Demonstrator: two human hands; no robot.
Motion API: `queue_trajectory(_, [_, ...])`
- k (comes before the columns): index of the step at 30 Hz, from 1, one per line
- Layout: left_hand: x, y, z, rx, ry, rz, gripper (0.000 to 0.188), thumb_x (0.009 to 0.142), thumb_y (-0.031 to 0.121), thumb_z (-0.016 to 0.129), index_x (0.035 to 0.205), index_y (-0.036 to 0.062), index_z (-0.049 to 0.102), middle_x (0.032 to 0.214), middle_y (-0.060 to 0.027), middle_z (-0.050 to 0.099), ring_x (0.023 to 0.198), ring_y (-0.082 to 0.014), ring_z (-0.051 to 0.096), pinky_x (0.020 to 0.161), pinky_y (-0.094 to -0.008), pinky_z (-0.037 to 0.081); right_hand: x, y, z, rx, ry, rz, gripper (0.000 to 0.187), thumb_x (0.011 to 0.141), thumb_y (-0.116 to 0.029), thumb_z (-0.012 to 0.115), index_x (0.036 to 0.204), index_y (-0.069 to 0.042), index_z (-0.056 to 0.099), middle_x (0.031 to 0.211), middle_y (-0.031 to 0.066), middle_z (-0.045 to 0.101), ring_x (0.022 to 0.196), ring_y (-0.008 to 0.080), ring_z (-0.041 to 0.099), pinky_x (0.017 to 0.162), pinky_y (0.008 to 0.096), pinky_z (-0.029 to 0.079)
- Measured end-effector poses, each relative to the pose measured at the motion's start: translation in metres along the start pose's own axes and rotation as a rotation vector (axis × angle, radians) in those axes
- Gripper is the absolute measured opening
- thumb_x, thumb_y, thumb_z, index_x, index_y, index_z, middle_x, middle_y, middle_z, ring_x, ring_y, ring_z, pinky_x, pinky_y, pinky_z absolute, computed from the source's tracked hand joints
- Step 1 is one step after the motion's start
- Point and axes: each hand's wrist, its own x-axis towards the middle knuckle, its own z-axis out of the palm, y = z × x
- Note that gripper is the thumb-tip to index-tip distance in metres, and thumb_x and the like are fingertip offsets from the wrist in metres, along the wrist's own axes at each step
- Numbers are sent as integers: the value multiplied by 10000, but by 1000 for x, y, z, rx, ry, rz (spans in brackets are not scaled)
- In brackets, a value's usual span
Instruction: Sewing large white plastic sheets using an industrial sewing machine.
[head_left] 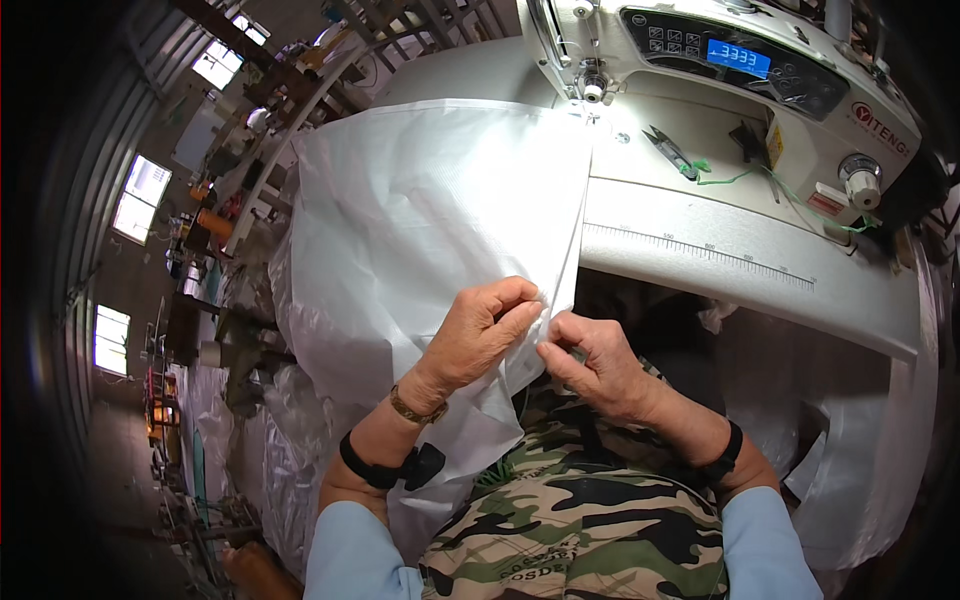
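A large sheet of white woven plastic fabric (400,210) spreads over the sewing table and hangs down toward my lap. Its right edge runs up to the needle area of a white sewing machine (680,70). My left hand (482,330) pinches the fabric near that edge, thumb against fingers. Close beside it, my right hand (598,365) is closed at the same edge, its thumb and forefinger together on the fabric. The two hands almost touch. Folds hide exactly how the layers lie between my fingers.
Thread snips (672,153) with a green string (735,181) lie on the machine bed, right of the needle. A ruler scale (700,250) runs along the table's front edge. White sheeting (850,450) hangs at the right; more plastic material (295,430) lies to the left.
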Motion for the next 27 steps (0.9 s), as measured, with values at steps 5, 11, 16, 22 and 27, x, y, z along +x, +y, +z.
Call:
queue_trajectory(5, [3,-3,-1,195,11,110,168,971,113,584,1006,-39,649,734,-34,575,676,-73,486,606,-245,434,2,1,6,-131,2,-66,170,913,-160,614,858,-18,539,642,171,579,590,345,617,554,420,475])
queue_trajectory(11, [5,-12,-6,86,-13,47,226,995,166,562,875,-24,573,706,1,475,668,-64,424,577,-253,388,10,-3,16,-298,-34,-110,117,885,-90,653,846,-21,567,663,142,591,586,321,599,555,386,473])
queue_trajectory(16, [8,-21,-7,-72,-77,-76,239,1002,186,558,860,-4,532,692,11,429,655,-68,392,563,-260,354,14,14,7,-489,-153,-405,89,895,-65,647,870,-19,576,724,121,611,627,262,613,587,344,488])
queue_trajectory(22, [3,17,-38,323,16,7,168,980,140,588,893,-2,567,688,13,465,636,-54,398,550,-249,345,17,68,24,-179,444,186,235,922,-181,637,1061,-2,572,874,184,663,790,311,678,703,403,522])
queue_trajectory(27, [27,87,-62,875,-67,368,98,940,69,621,898,-13,589,698,-112,597,550,-238,512,545,-332,411,125,51,76,90,-265,-76,286,877,-205,596,1083,-7,616,1057,223,662,947,341,658,810,423,522])
